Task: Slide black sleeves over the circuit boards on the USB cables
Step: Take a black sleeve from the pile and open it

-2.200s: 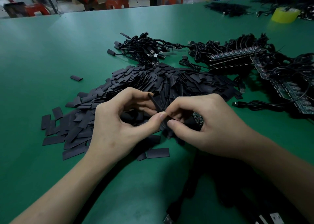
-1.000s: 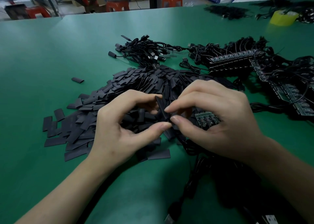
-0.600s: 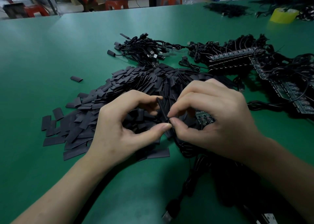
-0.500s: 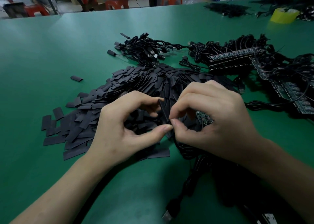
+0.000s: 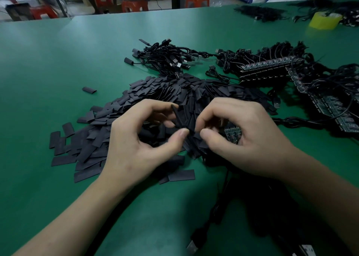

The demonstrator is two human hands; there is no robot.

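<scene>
Head view: both hands work close together over the green tabletop [image 5: 58,65], thumbs nearly meeting. The left hand [image 5: 139,146] pinches a black sleeve [image 5: 179,117] between thumb tip and curled forefinger. The sleeve stands tilted, its upper end by the forefinger and its lower end down between the two thumbs. The right hand [image 5: 246,139] curls round a small green circuit board [image 5: 232,134], which shows in the hollow behind its thumb. Its thumb and forefinger close in at the sleeve's lower end. Whether the board has entered the sleeve cannot be told, as the fingers cover the spot. A black cable [image 5: 219,209] runs from under the right hand toward the person and ends in a USB plug [image 5: 192,246] beside the right forearm.

Beneath and just beyond both hands lies a heap of flat black sleeves [image 5: 174,92], spreading out past the left hand. A lone sleeve [image 5: 181,175] lies just beside the left wrist, and a stray sleeve [image 5: 89,90] lies well beyond the left hand. Beyond the heap is a tangle of USB cables [image 5: 165,59]. Beyond the right hand and to its outer side lie strips of circuit boards [image 5: 270,67] with cables attached. A yellow tape roll [image 5: 323,20] stands far beyond the right hand.
</scene>
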